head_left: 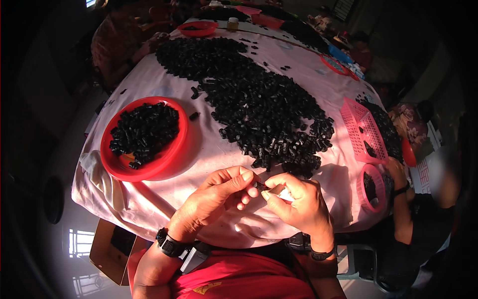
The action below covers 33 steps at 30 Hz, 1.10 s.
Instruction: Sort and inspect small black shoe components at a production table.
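In front of my body, over the near edge of the cloth, both hands meet at a small black part [260,186]. My left hand [211,197] pinches it between thumb and fingers. My right hand [306,204] is closed at the part's other end, thumb and forefinger pressed together on it. Fingers cover most of the part, so its exact kind cannot be made out. Just beyond my fingers, a large heap of short black cylindrical pieces [269,114] spreads away across the table. To the left, a red basin [185,132] holds more such black pieces [144,130].
A pale pink cloth [214,149] covers the table. On the right stand a pink perforated basket [354,119] and a small pink bowl [362,194]. A co-worker's arm [401,214] reaches in beside them. A cardboard box [102,249] sits below the table at left. Farther off is another red basin [199,33].
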Motion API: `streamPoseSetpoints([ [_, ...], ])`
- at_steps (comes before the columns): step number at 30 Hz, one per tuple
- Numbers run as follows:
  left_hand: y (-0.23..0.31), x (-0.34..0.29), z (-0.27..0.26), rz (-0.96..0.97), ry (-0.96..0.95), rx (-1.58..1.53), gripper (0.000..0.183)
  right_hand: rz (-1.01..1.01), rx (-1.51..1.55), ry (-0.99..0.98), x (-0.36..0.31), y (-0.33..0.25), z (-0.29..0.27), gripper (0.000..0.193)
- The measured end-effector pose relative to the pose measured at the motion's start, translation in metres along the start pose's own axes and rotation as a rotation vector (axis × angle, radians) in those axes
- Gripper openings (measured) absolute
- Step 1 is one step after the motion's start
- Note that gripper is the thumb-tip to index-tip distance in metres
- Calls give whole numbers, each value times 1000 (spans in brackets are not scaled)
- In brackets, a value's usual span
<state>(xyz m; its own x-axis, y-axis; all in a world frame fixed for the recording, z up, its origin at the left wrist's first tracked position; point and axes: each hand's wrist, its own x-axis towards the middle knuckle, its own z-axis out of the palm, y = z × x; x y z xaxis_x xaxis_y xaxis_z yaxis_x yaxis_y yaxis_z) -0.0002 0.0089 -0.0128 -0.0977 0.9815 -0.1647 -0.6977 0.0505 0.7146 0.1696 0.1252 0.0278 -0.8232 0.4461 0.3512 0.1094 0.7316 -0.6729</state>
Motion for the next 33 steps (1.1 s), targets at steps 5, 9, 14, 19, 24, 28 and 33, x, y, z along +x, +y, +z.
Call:
streamPoseSetpoints([
  [5, 0, -2, -2, -48, -72, -47, 19, -11, -16, -38, -1, -3, -1, 16],
  [9, 1, -1, 1, -77, -108, -42, 21, -29, 222, 29, -2, 0, 3, 16],
  [14, 1, -6, 1, -150, -177, -178, 25, -2, 335, -52, -3, 4, 1, 24],
  [19, 0, -6, -1, -144, -225, -267, 28, -30, 294, 61, 0, -8, 3, 23],
  [24, 1, -8, 9, -128, -159, -260, 26, -129, 3, 71, 4, -4, 6, 45],
  [28, 0, -8, 10, -137, -80, -243, 23, -127, -119, 82, 4, -8, 6, 48],
  [33, -3, -8, 6, -165, -122, -293, 22, -159, -175, 115, 4, -3, 8, 47],
])
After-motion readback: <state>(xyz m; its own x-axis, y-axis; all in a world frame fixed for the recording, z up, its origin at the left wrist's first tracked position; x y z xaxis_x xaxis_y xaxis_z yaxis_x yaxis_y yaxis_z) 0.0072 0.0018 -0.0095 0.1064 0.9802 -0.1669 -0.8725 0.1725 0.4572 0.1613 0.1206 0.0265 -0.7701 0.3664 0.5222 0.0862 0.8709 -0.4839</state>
